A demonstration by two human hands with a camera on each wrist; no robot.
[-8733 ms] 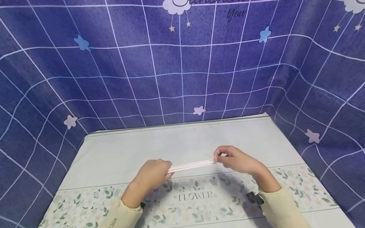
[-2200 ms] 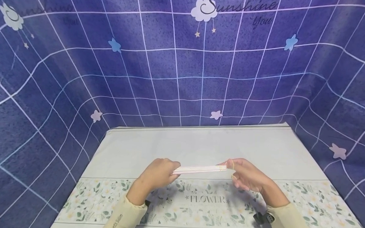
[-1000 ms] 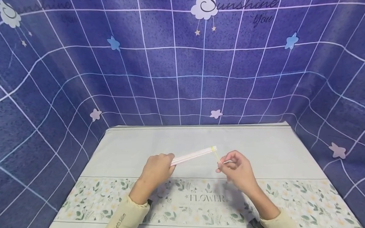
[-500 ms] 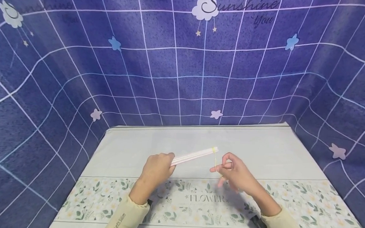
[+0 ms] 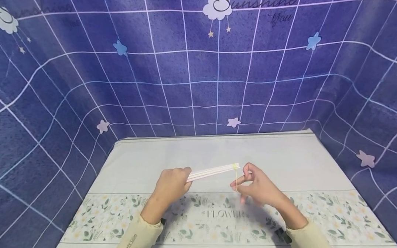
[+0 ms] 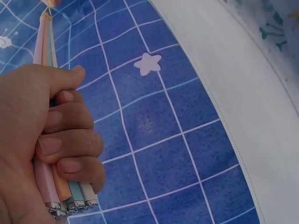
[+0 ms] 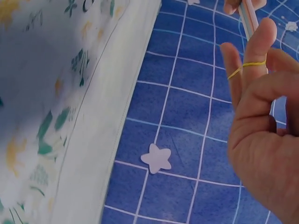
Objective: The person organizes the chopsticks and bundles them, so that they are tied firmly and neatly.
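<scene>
My left hand (image 5: 171, 182) grips a bundle of slim pencils (image 5: 213, 171), its free end pointing right and tilted slightly up. In the left wrist view, the pencils (image 6: 44, 175) are pink, orange, teal and white, with silvery ends below the curled fingers. A yellow rubber band (image 5: 236, 180) is wound round the bundle's far end and stretches down to my right hand (image 5: 262, 189). The right wrist view has that rubber band (image 7: 254, 64) looped over the thumb and a finger, which hold it spread. The right hand's other fingers are bent, partly hidden.
Under both hands lies a white table cover (image 5: 150, 155) with a floral strip reading FLOWER. Blue grid-patterned curtain (image 5: 200, 72) stands behind and along both sides. Dark wrist devices show at both cream sleeves (image 5: 313, 242).
Earlier the right fingers were at the bundle's end, the band around them; they then drew the band away and down. Now thumb and finger spread its loop. The left hand keeps its grip.
</scene>
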